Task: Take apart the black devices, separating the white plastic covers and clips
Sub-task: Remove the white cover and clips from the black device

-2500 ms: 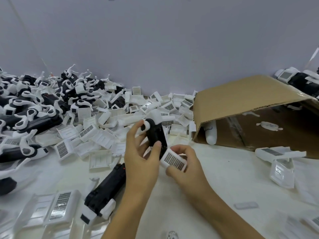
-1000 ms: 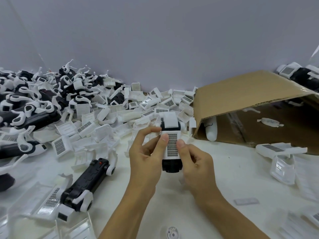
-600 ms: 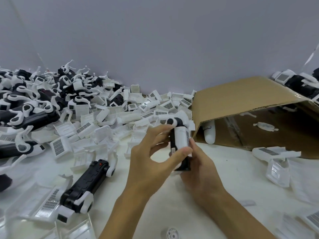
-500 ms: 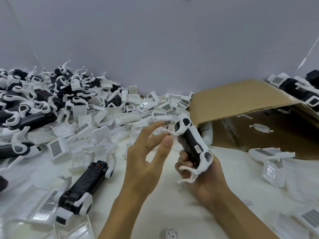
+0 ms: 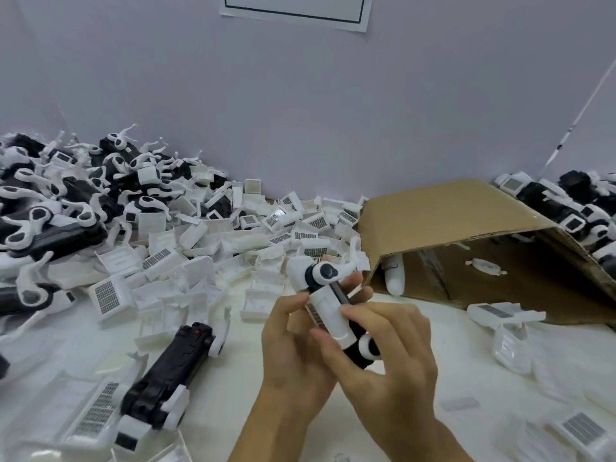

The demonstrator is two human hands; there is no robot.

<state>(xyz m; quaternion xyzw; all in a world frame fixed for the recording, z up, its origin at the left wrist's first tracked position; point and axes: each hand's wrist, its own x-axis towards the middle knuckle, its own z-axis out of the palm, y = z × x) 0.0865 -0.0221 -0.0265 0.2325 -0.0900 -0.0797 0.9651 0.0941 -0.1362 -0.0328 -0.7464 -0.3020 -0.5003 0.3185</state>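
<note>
Hands (image 5: 346, 355) round up-left-slanting device (image 5: 328, 310)

I face a plain pale grey wall (image 5: 300, 111) with a black-bordered white paper sheet (image 5: 295, 10) taped high, above my white worktop (image 5: 233, 405)

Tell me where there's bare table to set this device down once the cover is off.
Bare white table lies right of the hands, between the cardboard box and the loose covers at the right edge. A smaller patch sits between the lying black device and the left hand. The heap of covers behind is crowded.
</note>
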